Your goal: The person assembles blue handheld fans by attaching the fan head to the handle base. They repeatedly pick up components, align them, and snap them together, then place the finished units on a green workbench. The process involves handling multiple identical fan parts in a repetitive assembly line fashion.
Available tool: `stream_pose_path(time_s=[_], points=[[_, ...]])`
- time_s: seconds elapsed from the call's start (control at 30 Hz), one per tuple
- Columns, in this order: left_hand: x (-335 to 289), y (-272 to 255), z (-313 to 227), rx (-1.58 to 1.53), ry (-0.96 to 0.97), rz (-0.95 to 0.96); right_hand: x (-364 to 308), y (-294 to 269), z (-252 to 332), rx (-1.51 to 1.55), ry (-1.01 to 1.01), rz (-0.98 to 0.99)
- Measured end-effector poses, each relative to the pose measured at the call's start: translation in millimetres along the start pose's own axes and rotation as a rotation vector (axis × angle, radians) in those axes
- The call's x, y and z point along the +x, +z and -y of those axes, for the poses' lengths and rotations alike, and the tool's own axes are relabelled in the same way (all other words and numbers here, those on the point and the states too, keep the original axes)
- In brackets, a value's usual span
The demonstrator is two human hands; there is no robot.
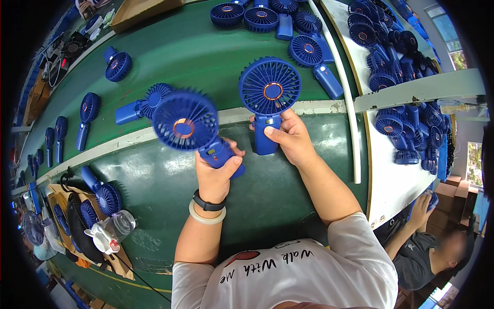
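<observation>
Each of my hands grips a blue handheld fan by its handle. My left hand (218,162) is closed round the handle of one fan (183,127), which leans to the upper left and looks smeared by motion. A small lit display shows on its handle. My right hand (289,135) is wrapped round the other fan (270,86), held upright with its round grille facing me and the thumb beside the display. Behind the left fan, another blue fan (128,112) lies on the green belt, partly covered.
More blue fans lie along the green conveyor belt (170,56). At right, white boards (378,195) bear heaped fans beside a white pipe (350,103). On the left stand a cardboard tray (123,268) and a clear jar (122,224). A co-worker (419,257) sits at lower right.
</observation>
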State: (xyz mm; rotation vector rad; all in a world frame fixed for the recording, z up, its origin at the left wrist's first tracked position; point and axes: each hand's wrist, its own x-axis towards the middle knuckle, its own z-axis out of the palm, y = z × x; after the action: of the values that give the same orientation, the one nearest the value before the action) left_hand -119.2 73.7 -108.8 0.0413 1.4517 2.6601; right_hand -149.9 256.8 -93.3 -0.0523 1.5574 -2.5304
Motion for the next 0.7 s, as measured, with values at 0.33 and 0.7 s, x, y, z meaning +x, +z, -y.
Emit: stream_pose_path(time_s=[0.33,0.7], points=[[-2,6,-9,-0.133,-0.16,0.213,-12,16,13,-0.987,-0.435,0.189],[-2,3,-8,-0.18,-0.147,0.223,40,-93,57,-0.919,-0.036,-0.362]])
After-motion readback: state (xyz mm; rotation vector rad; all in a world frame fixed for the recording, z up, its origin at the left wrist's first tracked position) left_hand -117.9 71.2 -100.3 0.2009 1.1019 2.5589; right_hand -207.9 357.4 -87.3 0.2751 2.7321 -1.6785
